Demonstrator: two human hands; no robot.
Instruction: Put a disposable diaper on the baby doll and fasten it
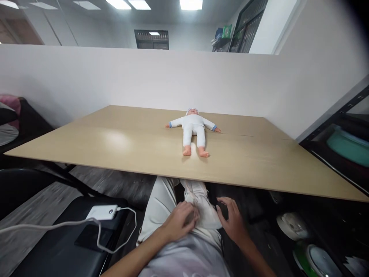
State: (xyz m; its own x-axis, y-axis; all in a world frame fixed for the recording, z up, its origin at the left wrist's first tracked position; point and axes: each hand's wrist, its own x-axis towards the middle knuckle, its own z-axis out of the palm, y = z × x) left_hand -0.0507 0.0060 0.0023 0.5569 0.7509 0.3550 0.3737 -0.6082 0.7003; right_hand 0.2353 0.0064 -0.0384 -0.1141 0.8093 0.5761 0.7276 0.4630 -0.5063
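Note:
My left hand [183,220] is over my lap, its fingers bent and smeared by motion. Whether it holds anything does not show. Close by, my right hand [230,218] is raised over my right leg, thumb and fingers apart, with nothing in it. Between and beyond the hands lies pale, thin cloth [206,209] on my lap, with pinkish strands at its far end. On the table [138,150] a baby doll [193,129] in a white suit with blue cuffs lies on its back, arms spread, feet towards me. Neither hand touches the doll.
At the left a black chair seat [63,238] bears a white power bank [102,212] with a white cable [57,226]. A dark shelf rack [331,134] with a teal container [350,145] stands right. A white wall [161,77] borders the table's far side.

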